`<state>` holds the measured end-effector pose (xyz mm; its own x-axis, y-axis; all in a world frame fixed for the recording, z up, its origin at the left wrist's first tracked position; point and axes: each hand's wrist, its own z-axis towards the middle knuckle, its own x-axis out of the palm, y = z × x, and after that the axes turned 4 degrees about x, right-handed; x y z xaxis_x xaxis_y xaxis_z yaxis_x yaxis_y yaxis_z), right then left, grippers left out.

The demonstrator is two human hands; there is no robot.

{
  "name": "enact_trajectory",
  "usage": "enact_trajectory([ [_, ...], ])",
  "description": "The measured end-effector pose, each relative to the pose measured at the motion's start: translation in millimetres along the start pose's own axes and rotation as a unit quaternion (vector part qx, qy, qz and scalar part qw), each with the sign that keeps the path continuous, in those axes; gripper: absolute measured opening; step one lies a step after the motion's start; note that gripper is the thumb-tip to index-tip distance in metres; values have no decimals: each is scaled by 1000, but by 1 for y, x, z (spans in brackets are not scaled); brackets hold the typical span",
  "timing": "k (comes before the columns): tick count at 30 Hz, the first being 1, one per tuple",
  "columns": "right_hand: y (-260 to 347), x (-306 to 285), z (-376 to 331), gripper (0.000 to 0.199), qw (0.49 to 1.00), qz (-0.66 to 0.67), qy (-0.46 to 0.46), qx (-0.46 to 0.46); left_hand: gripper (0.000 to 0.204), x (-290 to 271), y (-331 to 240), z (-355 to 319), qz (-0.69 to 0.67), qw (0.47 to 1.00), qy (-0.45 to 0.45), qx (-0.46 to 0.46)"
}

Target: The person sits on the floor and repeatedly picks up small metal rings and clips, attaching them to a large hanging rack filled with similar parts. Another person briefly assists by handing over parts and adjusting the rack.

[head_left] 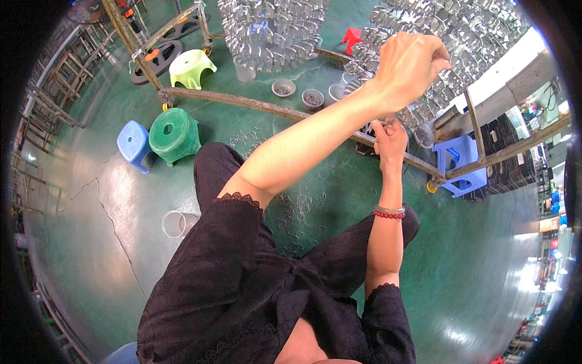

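Observation:
My left hand (407, 68) is raised across to the right, in front of a dense curtain of hanging shiny metal pieces (467, 36). Its fingers are bent together at the tips, and whatever they grip is hidden or too small to name. Lower down, just above the rack's bottom bar, my right hand (391, 142) is closed with the thumb against the fingers. Something small may be between them, but I cannot make it out. A second cluster of hanging metal pieces (273, 30) is farther left on the rack.
A wheeled rack's rusty bar (242, 102) crosses ahead of my knees. Small bowls of metal bits (313, 99) stand beyond it. Loose hooks (297, 209) litter the green floor between my legs. Around are a green stool (174, 136), blue stools (461, 164) and a white cup (177, 224).

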<state>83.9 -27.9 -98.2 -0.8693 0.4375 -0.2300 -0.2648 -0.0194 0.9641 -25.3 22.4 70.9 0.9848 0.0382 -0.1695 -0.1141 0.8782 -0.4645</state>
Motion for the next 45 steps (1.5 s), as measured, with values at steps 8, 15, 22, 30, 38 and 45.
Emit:
enact_trajectory([
  [8,11,-10,-13,20,998,-36,45,-6,25,-21,37,-122,-29,990,66,-118],
  [15,21,-24,-14,43,980,-31,195,30,22,3,85,-189,-448,677,173,-557],
  [22,31,-39,-9,46,973,-81,217,27,21,36,103,-202,-619,530,153,-559],
  [30,15,-24,-39,30,996,-71,-51,17,8,45,105,-193,-588,548,95,-588],
  [38,2,-3,-16,26,944,-278,-170,-41,15,55,103,-187,-553,587,75,-587],
  [45,-6,-11,-9,23,943,-296,-153,2,27,32,107,-226,-422,710,155,-542],
])
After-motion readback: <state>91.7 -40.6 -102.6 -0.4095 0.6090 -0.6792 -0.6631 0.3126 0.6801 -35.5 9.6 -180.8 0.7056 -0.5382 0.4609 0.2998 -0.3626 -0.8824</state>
